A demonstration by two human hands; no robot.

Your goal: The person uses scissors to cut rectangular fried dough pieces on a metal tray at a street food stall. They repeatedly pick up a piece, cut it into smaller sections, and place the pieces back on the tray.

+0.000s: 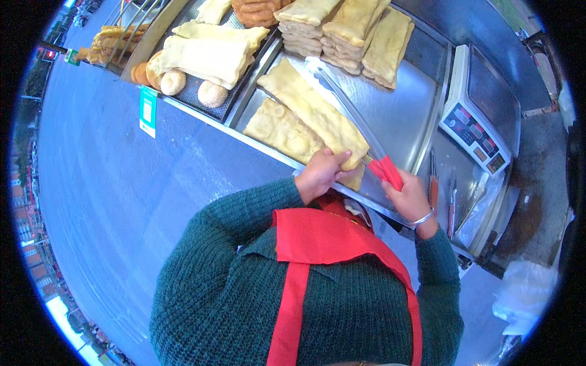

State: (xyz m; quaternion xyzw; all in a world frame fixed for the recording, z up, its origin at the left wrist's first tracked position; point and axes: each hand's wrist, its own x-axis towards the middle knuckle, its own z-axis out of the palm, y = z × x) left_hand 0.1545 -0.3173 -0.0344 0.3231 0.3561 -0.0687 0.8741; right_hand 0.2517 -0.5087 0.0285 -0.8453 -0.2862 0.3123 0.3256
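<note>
My left hand (323, 172) grips the near end of a long flat piece of fried dough (316, 107), thumb on top. Another flat piece of fried dough (281, 126) lies partly beneath it on the metal tray (407, 105). In my right hand (409, 194) are the red handles of metal food tongs (350, 107). The tongs' arms run along the right edge of the held piece, and their far tips rest near its far end. Farther back on the tray stand stacks of similar flat fried dough (345, 27).
To the left, a perforated tray (183, 96) holds more flat dough and sesame balls (213, 94). A wire rack (132, 32) holds fried sticks. At right are a digital scale (476, 114), a brown-handled utensil (433, 192) and plastic bags (524, 290). A green printed card (147, 110) hangs on the front edge.
</note>
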